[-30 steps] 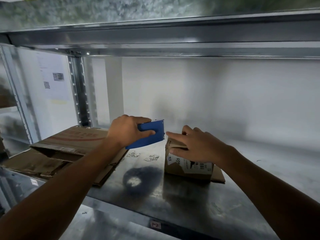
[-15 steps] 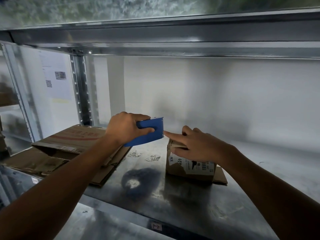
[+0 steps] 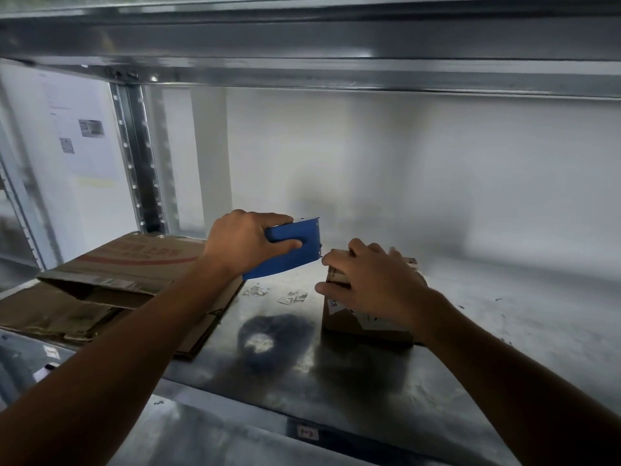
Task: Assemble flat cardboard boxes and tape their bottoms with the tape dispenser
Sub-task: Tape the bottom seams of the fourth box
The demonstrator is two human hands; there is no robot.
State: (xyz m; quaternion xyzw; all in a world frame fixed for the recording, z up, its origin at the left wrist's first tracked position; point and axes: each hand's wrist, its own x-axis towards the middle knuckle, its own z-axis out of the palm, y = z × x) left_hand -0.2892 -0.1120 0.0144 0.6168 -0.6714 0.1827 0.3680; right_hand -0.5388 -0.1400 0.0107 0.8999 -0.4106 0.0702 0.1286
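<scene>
Head view: we note 1 small box (image 3: pixel 363 326) standing on the metal shelf (image 3: pixel 369 381), right of centre. The right hand (image 3: pixel 369 280) lies over its top, fingers fairly straight, pressing the flaps down. The left hand (image 3: pixel 242 243) grips the blue dispenser (image 3: pixel 292 250), its front edge just beside the box's upper left edge. Flat cardboard (image 3: pixel 111 287) lies at left. We judge that taping is about to start. The dispenser must next seat on the seam and draw across.
</scene>
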